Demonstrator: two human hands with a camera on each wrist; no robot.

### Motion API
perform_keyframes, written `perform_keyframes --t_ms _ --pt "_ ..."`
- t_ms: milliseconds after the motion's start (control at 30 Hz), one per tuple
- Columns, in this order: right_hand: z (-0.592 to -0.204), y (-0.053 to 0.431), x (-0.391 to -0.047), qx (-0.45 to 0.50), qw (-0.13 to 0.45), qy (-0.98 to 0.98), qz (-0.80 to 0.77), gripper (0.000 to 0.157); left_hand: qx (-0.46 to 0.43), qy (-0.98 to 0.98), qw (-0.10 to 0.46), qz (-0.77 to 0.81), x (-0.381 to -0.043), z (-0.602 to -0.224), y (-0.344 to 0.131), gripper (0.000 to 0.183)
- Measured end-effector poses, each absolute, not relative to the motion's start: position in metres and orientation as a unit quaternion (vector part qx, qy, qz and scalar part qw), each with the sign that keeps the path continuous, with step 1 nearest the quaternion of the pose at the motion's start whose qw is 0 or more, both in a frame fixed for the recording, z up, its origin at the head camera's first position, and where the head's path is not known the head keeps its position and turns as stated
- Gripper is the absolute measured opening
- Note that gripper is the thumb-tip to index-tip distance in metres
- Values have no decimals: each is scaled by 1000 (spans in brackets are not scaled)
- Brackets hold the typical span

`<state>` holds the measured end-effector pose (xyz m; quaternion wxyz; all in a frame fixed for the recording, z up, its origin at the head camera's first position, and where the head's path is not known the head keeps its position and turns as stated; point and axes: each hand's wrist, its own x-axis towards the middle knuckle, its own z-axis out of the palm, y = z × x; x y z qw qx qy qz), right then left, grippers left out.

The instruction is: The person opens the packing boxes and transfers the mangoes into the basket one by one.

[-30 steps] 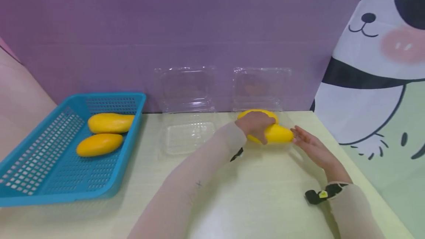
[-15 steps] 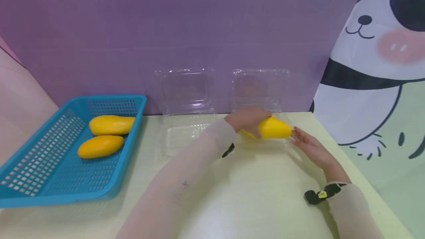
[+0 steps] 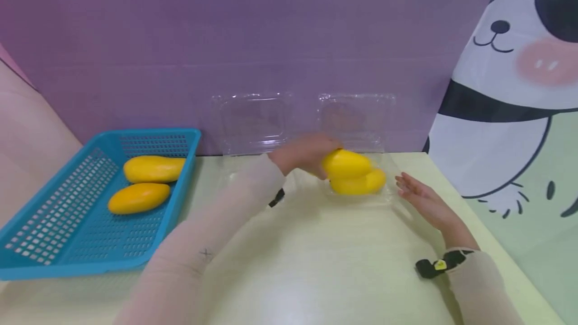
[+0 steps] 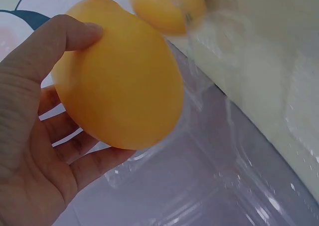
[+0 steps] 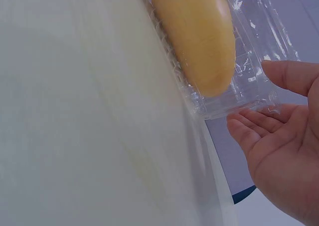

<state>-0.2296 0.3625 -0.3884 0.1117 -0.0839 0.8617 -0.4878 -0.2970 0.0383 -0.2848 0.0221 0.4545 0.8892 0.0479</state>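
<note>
My left hand grips a yellow mango, thumb over its top and fingers beneath. In the head view this mango overlaps a second mango lying in the right clear plastic clamshell box. That box has its lid raised against the wall. At the box's right end is my right hand, fingers extended and nothing held. The right wrist view has its fingertips right at the box's corner, with the mango inside.
A second clear clamshell box stands to the left, lid up and partly hidden by my left arm. Further left, a blue basket holds two mangoes. A purple wall rises along the table's back edge.
My left hand has moved left and pulled back from over the right box, and it grips a mango above the other one. The right hand has stayed nearly still.
</note>
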Motion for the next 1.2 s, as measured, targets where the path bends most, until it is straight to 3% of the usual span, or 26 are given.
perform_keyframes --t_ms 633,1200 --pt "-388 367 -227 -80 118 859 -492 72 417 906 41 53 -287 -270 -29 71" --pt "-390 371 -227 -73 117 862 -488 73 371 926 24 71 -272 -268 -96 66"
